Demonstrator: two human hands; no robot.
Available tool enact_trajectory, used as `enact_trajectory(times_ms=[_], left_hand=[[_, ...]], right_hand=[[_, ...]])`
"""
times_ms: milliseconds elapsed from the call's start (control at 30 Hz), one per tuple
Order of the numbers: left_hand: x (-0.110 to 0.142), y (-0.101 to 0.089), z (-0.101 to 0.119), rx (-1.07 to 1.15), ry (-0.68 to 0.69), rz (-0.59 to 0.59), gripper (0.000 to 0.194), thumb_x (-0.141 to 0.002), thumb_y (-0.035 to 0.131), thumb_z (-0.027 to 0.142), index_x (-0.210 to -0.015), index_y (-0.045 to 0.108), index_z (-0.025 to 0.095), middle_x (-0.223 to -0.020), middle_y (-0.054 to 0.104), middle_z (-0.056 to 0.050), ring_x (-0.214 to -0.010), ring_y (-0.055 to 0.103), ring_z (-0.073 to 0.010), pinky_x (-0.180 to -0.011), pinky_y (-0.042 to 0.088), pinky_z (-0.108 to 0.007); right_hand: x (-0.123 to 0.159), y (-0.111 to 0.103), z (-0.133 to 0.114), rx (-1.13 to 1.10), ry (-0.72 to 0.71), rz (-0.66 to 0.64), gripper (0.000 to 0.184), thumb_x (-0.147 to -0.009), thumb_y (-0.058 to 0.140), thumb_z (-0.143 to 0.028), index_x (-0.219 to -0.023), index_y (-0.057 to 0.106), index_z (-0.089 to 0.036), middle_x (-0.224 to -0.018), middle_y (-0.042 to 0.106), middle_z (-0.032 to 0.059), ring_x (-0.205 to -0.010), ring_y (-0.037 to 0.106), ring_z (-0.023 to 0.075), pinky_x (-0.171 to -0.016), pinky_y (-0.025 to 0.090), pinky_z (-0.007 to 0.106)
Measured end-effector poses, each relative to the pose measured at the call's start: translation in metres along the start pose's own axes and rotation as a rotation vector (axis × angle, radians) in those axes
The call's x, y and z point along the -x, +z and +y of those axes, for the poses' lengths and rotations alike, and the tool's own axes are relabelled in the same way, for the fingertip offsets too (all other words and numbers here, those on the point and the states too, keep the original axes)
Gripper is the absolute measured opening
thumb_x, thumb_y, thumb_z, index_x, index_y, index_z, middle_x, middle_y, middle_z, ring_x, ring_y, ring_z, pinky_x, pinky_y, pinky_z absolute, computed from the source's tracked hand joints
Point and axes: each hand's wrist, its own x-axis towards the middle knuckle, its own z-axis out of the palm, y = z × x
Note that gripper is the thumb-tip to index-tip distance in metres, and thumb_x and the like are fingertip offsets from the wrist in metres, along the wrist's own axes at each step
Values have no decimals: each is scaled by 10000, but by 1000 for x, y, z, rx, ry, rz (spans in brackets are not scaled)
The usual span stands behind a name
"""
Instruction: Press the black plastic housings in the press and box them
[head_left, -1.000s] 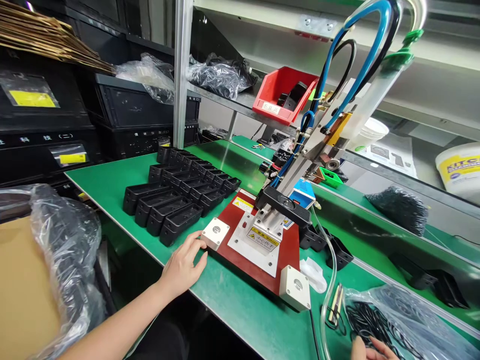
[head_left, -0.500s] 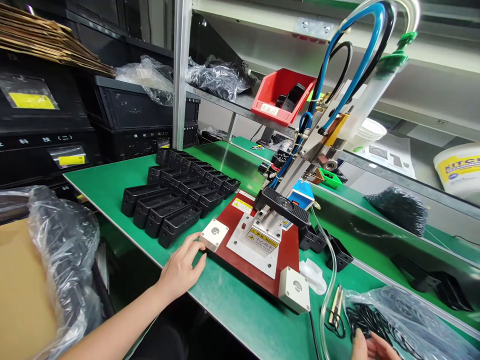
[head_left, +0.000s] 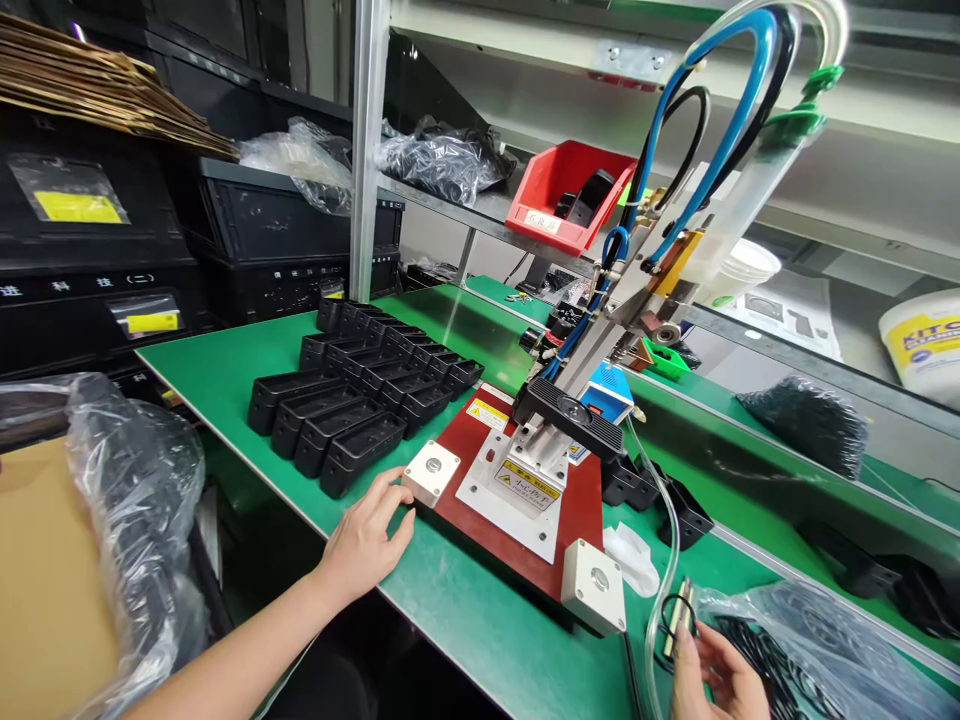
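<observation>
Right hand point(head_left: 716, 675) shifted leftward, pinching black ring point(head_left: 680, 597), tub point(head_left: 926, 345) lettered "KITC"

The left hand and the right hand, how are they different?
The left hand touches a white button box; the right hand pinches a thin black ring. The left hand shows with its forearm; the right hand is cut off at the picture's bottom edge. Both are bare.

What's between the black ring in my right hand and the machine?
A clear tube runs between the black ring in your right hand and the machine, with a white tissue just past it.
</observation>
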Motion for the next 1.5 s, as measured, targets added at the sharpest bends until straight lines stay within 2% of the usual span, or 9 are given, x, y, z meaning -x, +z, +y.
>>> enact_trajectory(times_ms=[133, 467, 633, 767, 867, 1000, 1100, 1300, 1500], left_hand=[[0, 0, 0, 12, -8, -8, 91, -896, 450, 255, -924, 530, 220, -1241, 548, -86, -1011, 653, -203, -754, 563, -299], [-1, -2, 2, 7, -9, -9, 100, -898, 440, 249, -914, 533, 216, -1250, 542, -91, -986, 662, -198, -738, 563, -295], [-1, -2, 3, 21, -22, -19, 95, -896, 445, 246, -914, 534, 217, -1260, 536, -85, -966, 667, -195, -719, 569, -290], [0, -2, 3, 24, -31, -28, 98, -901, 445, 257, -917, 532, 218, -1262, 532, -85, -966, 665, -196, -707, 569, -288], [0, -2, 3, 30, -40, -34, 103, -903, 446, 264, -923, 534, 216, -1245, 541, -83, -962, 662, -194, -662, 565, -268], [1, -1, 1, 32, -36, -27, 108, -901, 451, 263, -932, 541, 212, -1248, 537, -82, -826, 673, -159, -626, 559, -261], [1, 1, -1, 35, -21, -8, 111, -899, 457, 263, -932, 548, 209, -1239, 541, -86, -838, 674, -163, -648, 564, -263], [1, 2, -1, 30, -23, -10, 108, -901, 453, 259, -929, 543, 208, -1228, 551, -92, -834, 676, -167, -692, 573, -283], [1, 1, 1, 14, -17, 4, 111, -904, 444, 260, -922, 544, 216, -1222, 558, -83, -934, 670, -184, -717, 573, -282]], right_hand=[[1, 4, -6, 55, -61, 13, 546, -782, 578, -612, -1014, 660, -125, -849, 645, 99, -675, 566, 195, -653, 484, 328], [1, 8, 4, 63, -201, -131, 613, -760, 535, -711, -892, 686, -131, -874, 674, 94, -596, 568, 154, -499, 451, 257], [1, 6, -1, 56, -175, -109, 577, -776, 551, -674, -927, 683, -133, -869, 673, 96, -608, 570, 174, -620, 480, 310], [1, 3, -8, 8, -157, -110, 504, -793, 594, -597, -994, 677, -142, -940, 674, 99, -715, 598, 201, -702, 474, 331], [-2, 2, -25, -50, -235, -68, 390, -822, 623, -487, -996, 675, -142, -947, 665, 101, -770, 603, 206, -743, 465, 334], [-10, 4, -56, -128, -436, -19, 243, -831, 651, -352, -972, 677, -155, -898, 660, 86, -761, 602, 198, -782, 475, 354], [-20, 9, -78, -145, -565, 33, 163, -820, 668, -293, -933, 679, -176, -853, 669, 72, -734, 616, 196, -753, 499, 363], [-53, 34, -127, -145, -828, 140, 126, -817, 671, -183, -939, 669, -214, -873, 682, 54, -748, 635, 181, -701, 528, 344], [-84, 71, -171, -161, -1072, -8, 99, -868, 607, -184, -935, 670, -221, -852, 681, 39, -794, 623, 167, -754, 518, 330]])
